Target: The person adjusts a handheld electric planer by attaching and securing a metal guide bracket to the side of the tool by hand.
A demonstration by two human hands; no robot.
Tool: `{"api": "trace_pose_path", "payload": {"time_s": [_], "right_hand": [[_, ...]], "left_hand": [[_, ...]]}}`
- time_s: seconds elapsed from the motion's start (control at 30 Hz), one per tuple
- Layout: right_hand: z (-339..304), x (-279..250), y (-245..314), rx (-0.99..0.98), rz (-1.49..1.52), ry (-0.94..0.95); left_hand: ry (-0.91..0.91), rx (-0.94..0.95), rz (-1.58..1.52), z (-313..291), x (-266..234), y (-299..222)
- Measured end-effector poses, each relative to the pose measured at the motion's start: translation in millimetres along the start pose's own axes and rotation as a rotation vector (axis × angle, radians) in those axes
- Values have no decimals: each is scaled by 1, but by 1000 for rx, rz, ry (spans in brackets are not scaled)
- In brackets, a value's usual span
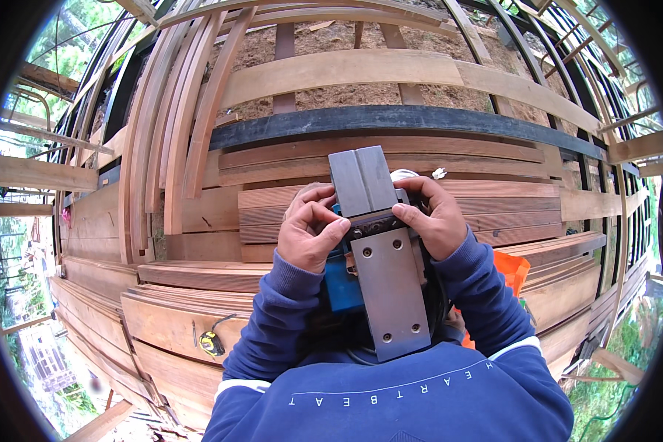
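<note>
An electric hand planer [395,289] with a blue body lies upside down against my lap, its grey metal sole facing up. The front sole plate [362,180] has a groove down its middle and points away from me. Between the two plates shows the dark cutter slot. My left hand [311,230] grips the planer's left side, with thumb and forefinger close together beside the slot. On the opposite side, my right hand [433,215] wraps the edge, its thumb resting at the slot's right end. The undersides of both hands' fingers are partly hidden.
A white plug [439,174] and cord lie on stacked grooved boards [508,205] beyond the planer. A yellow tape measure [211,343] rests on planks at the left. Long timber strips [171,125] lean at the far left. An orange item [510,269] sits by my right forearm.
</note>
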State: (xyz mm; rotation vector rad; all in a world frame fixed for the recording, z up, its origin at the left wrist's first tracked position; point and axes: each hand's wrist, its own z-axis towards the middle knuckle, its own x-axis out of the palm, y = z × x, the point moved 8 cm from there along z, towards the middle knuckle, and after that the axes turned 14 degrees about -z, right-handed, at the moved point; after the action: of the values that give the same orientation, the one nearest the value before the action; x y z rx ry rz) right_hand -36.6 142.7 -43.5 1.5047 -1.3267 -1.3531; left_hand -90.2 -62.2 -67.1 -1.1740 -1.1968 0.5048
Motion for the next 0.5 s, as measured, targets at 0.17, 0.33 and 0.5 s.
{"api": "trace_pose_path", "payload": {"time_s": [0.17,0.33,0.5], "right_hand": [[0,0,2,-8,-2,-10],[2,-1,-3,-48,-31,-29],[3,-1,-5,-23,-33,-23]], "left_hand": [[-33,46,13,0,1,-3],[-44,37,-21,0,3,-3],[-45,34,-28,-1,0,0]]}}
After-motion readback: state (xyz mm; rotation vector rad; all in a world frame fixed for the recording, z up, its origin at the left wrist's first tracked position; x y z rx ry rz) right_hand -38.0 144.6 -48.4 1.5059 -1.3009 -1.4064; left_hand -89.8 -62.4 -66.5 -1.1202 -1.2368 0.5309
